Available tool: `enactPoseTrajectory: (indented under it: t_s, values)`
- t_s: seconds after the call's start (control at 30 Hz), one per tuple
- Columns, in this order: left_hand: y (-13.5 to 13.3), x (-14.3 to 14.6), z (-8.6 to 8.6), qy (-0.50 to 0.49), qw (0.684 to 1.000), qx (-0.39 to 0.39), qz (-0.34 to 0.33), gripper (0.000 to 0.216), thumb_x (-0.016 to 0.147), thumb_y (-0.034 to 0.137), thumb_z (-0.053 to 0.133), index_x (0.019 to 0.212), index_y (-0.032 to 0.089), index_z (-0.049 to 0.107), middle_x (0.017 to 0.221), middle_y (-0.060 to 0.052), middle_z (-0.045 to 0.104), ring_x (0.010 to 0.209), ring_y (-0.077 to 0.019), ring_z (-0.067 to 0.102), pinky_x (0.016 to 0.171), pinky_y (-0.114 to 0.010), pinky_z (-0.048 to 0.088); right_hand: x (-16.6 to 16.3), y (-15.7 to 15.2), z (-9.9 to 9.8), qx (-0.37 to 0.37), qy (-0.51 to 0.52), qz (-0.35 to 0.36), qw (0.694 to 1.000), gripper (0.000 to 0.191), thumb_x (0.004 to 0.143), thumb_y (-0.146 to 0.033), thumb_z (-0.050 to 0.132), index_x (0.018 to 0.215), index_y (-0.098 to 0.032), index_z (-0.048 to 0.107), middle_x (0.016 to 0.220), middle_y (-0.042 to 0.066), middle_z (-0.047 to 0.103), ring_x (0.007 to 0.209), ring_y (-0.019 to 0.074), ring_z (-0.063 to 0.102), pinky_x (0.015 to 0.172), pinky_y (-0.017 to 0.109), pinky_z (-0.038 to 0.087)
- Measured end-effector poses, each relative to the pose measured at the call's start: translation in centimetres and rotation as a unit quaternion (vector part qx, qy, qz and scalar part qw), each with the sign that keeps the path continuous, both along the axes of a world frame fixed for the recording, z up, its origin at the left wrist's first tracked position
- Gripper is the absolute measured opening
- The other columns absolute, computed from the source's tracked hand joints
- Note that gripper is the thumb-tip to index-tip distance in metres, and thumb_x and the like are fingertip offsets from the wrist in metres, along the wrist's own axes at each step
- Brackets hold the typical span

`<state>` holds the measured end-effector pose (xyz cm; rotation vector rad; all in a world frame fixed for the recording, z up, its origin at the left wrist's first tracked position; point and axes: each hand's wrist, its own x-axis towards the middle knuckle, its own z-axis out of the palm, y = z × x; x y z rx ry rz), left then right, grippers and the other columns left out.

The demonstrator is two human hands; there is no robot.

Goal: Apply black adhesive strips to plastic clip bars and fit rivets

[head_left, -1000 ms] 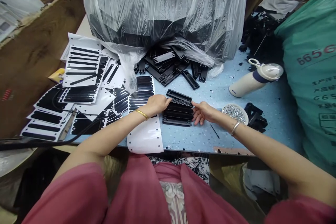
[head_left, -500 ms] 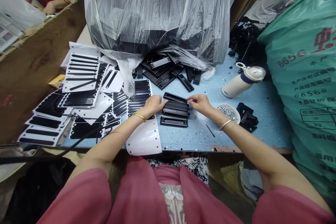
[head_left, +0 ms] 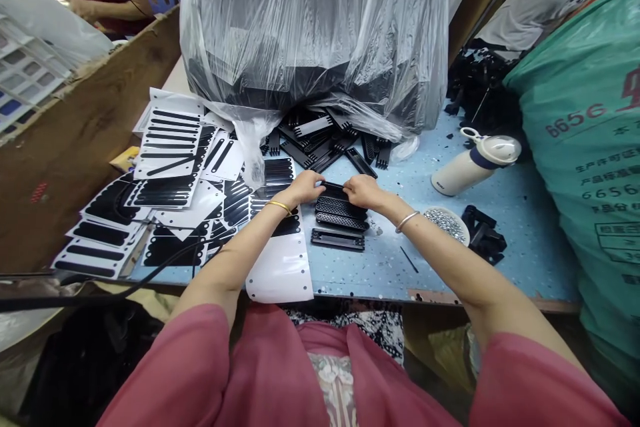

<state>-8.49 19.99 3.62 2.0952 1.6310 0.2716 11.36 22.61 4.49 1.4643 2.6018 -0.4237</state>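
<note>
Between my two hands is a long black plastic piece (head_left: 333,189). My left hand (head_left: 305,188) pinches its left end, while the fingers of my right hand (head_left: 364,191) are closed at its right end, hiding that end. Just below lie black pieces with a mesh pattern (head_left: 342,220), side by side on the blue table. Nearer my body is another black piece with a long recess (head_left: 338,240). A white sheet (head_left: 280,277) with black adhesive-looking strips lies under my left wrist.
Sheets with black strips (head_left: 170,140) cover the left. A plastic-wrapped stack (head_left: 315,27) and loose black parts (head_left: 325,140) stand behind. To the right are a bottle (head_left: 465,170), a bowl of small metal parts (head_left: 467,237), black pieces (head_left: 483,233) and a green sack (head_left: 575,113).
My right hand has turned and closed further around the right end of the black plastic piece, moving inward along it. The whole view has shifted slightly.
</note>
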Motion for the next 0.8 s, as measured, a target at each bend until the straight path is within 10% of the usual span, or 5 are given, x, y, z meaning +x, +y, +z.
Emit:
enactPoseTrajectory:
  t_s: [0.23, 0.43, 0.67, 0.8]
  values:
    - [-1.6, 0.2, 0.6, -0.010, 1.000, -0.002, -0.015, 0.031, 0.087, 0.023, 0.048, 0.076, 0.012, 0.075, 0.065, -0.006, 0.066, 0.064, -0.0159, 0.054, 0.066, -0.027, 0.040, 0.7, -1.3, -0.3, 0.000, 0.028, -0.005, 1.000, 0.030, 0.092, -0.025, 0.048, 0.094, -0.018, 0.077, 0.095, 0.009, 0.077, 0.091, 0.0220, 0.068, 0.072, 0.028, 0.044]
    - [-8.2, -1.0, 1.9, 0.027, 0.998, 0.037, -0.037, 0.034, 0.088, 0.045, 0.060, 0.095, 0.014, 0.071, 0.082, -0.010, 0.069, 0.076, -0.0217, 0.061, 0.070, -0.030, 0.043, 5.5, -7.2, -0.1, 0.063, 0.213, -0.071, 0.973, 0.034, 0.093, -0.041, 0.052, 0.086, -0.017, 0.075, 0.085, 0.011, 0.073, 0.081, 0.0233, 0.066, 0.074, 0.034, 0.050]
    - [-12.8, -0.9, 0.3, 0.084, 0.995, -0.037, -0.042, 0.034, 0.091, 0.048, 0.057, 0.094, 0.016, 0.068, 0.075, -0.008, 0.068, 0.076, -0.0242, 0.064, 0.066, -0.030, 0.041, 8.5, -14.3, -4.3, -0.007, 0.168, -0.185, 0.968, 0.040, 0.080, -0.053, 0.062, 0.091, -0.017, 0.074, 0.062, 0.005, 0.067, 0.062, 0.0211, 0.063, 0.061, 0.033, 0.046]
    - [-12.6, -0.3, -0.3, 0.052, 0.996, -0.042, -0.054, 0.028, 0.090, 0.042, 0.057, 0.082, 0.017, 0.066, 0.071, -0.006, 0.066, 0.070, -0.0208, 0.061, 0.063, -0.029, 0.037, 8.0, -14.7, -5.3, 0.014, 0.185, -0.133, 0.974, 0.040, 0.081, -0.052, 0.063, 0.101, -0.019, 0.072, 0.070, 0.004, 0.067, 0.066, 0.0191, 0.062, 0.064, 0.030, 0.045]
